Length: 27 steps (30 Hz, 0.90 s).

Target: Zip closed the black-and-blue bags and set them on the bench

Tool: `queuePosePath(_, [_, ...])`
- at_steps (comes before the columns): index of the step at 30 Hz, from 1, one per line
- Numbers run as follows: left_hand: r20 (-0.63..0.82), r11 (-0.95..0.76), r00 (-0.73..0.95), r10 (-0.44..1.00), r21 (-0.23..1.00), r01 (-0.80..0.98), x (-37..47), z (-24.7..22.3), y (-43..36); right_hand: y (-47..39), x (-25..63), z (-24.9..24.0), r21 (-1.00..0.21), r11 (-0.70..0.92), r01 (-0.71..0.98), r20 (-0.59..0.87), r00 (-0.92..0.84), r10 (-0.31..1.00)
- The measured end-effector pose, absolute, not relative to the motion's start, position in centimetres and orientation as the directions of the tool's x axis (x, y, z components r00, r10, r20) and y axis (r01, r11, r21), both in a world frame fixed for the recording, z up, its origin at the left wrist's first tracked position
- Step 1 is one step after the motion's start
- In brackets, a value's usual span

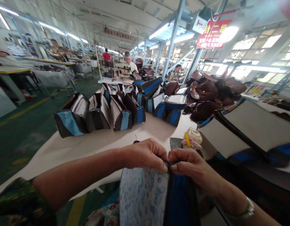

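A bag (180,197) with a blue stripe, dark trim and a white lining printed in light blue hangs below my hands near the table's front edge. My left hand (146,153) pinches its dark top edge between thumb and fingers. Right beside it, my right hand (192,164) has thumb and forefinger closed on the same edge, the fingertips of both hands almost touching. Whatever small part lies between the fingertips is hidden. The bag's lower end runs out of view.
Several blue-and-dark bags (121,113) stand in rows on the pale table (107,147). Brown leather bags (206,91) are heaped behind. Large unfinished bags (253,125) lie at the right, near a pale round container (194,136) with a yellow item. People sit at benches farther back.
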<state>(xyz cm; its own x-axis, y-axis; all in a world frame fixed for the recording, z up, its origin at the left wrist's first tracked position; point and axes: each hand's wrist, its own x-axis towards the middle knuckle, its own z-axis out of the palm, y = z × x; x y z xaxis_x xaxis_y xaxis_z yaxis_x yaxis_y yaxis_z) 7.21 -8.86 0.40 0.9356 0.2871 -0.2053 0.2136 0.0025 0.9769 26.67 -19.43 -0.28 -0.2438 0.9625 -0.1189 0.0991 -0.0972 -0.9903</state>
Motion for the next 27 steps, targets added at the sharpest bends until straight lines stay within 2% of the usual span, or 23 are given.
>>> queuePosePath(6, [-0.186, -0.171, 0.89, 0.416, 0.946, 0.277, 7.5, 0.9, -9.6, -19.4, 26.1, -0.4, -0.995, -0.078, 0.066, -0.09, -0.213, 0.973])
queuePosePath(9, [-0.195, -0.228, 0.888, 0.415, 0.923, 0.31, 7.4, 0.9, -9.4, -19.5, 26.0, -0.3, -0.994, -0.08, 0.076, -0.094, -0.199, 0.975])
queuePosePath(15, [-0.099, -0.396, 0.912, 0.398, 0.878, 0.269, 7.2, 0.9, -9.1, -19.8, 25.7, -0.6, -0.975, -0.052, 0.218, -0.057, -0.017, 0.998])
queuePosePath(18, [-0.063, -0.445, 0.921, 0.384, 0.862, 0.244, 7.2, 0.7, -9.1, -20.1, 25.7, -1.0, -0.95, 0.032, 0.311, 0.033, 0.001, 0.999])
queuePosePath(21, [-0.104, -0.396, 0.918, 0.383, 0.879, 0.265, 7.1, 0.6, -9.0, -20.4, 25.9, -1.1, -0.868, 0.205, 0.453, 0.201, -0.057, 0.978])
queuePosePath(23, [-0.133, -0.318, 0.921, 0.367, 0.912, 0.259, 7.1, 0.7, -8.7, -20.6, 26.2, -0.9, -0.776, 0.349, 0.525, 0.307, -0.17, 0.937])
queuePosePath(27, [-0.193, -0.141, 0.923, 0.332, 0.958, 0.251, 7.2, 0.7, -8.2, -21.0, 26.9, -0.2, -0.596, 0.554, 0.581, 0.368, -0.416, 0.832])
